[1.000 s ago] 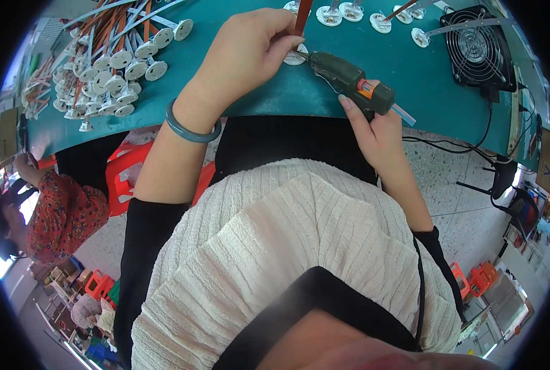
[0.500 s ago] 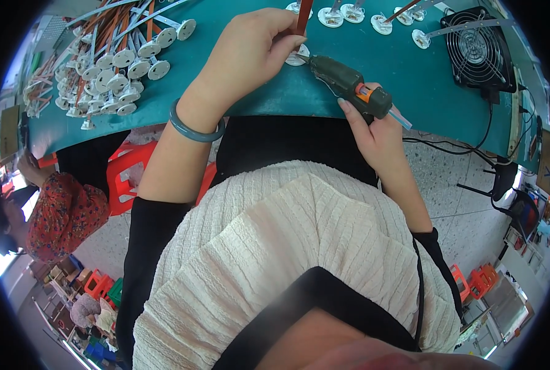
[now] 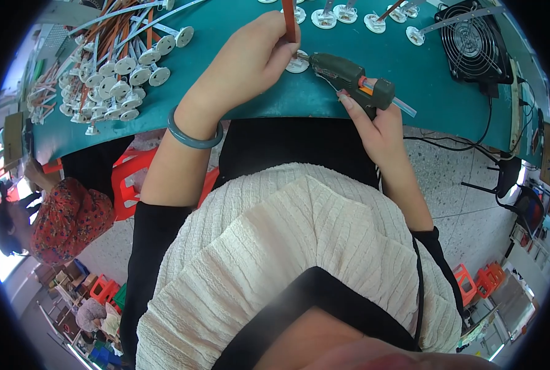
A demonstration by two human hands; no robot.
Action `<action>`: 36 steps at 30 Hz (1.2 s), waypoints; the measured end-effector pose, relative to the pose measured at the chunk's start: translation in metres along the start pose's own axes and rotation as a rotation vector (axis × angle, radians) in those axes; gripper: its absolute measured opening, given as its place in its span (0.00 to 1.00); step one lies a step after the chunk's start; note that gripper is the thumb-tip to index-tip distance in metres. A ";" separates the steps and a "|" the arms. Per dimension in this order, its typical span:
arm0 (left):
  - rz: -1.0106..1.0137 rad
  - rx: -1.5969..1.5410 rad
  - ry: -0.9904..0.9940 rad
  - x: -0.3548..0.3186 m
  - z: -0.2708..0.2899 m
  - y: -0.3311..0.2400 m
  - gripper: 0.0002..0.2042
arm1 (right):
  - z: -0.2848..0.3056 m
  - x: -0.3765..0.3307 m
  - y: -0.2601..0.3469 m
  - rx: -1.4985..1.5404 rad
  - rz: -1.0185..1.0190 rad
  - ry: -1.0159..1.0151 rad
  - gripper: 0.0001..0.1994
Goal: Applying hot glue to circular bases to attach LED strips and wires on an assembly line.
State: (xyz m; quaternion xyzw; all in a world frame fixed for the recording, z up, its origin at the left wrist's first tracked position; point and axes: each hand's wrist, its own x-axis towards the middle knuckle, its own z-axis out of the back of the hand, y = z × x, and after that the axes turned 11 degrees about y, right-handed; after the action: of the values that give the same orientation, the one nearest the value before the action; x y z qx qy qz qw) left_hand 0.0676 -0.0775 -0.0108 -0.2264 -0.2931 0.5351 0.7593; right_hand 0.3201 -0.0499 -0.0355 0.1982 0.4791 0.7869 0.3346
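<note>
My left hand [image 3: 258, 54] pinches an upright reddish-brown strip [image 3: 289, 21] whose foot meets a round white disc [image 3: 298, 62] on the green tabletop. Closed round the handle of a dark green glue gun [image 3: 344, 73] is my right hand [image 3: 378, 126]. The gun's nozzle touches or nearly touches the disc beside my left fingertips. A clear glue stick [image 3: 404, 107] pokes out of its rear end. Several white discs with strips standing in them, such as one disc [image 3: 324, 19], are spread behind my hands.
A large pile of strips with white disc ends [image 3: 118, 80] lies on the left of the green table [image 3: 250, 110]. At the right stand a black fan [image 3: 474, 42] and its cable [image 3: 486, 126]. A co-worker [image 3: 65, 219] sits at far left, near a red stool [image 3: 127, 185].
The view has shifted slightly. My left hand still holds the strip on the disc, and the glue gun's nozzle stays at the disc.
</note>
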 end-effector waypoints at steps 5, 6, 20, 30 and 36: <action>-0.059 0.038 0.062 0.002 0.006 -0.002 0.04 | 0.001 0.000 0.000 0.023 0.023 -0.008 0.11; -0.088 0.023 0.073 0.003 0.006 -0.002 0.04 | 0.002 0.000 0.002 0.039 0.027 0.000 0.12; -0.108 0.050 0.128 0.005 0.006 0.003 0.06 | 0.011 0.005 -0.005 0.107 -0.035 0.040 0.13; -0.107 0.142 0.136 0.009 0.006 -0.001 0.06 | 0.014 0.008 -0.007 0.109 -0.030 0.045 0.14; -0.079 0.131 0.150 0.010 0.006 -0.004 0.06 | 0.017 0.006 -0.007 0.070 0.002 0.051 0.15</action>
State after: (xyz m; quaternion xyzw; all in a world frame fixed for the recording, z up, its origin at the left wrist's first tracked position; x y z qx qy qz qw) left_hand 0.0690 -0.0689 -0.0015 -0.2040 -0.2088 0.5042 0.8128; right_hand 0.3290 -0.0331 -0.0344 0.1902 0.5145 0.7748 0.3143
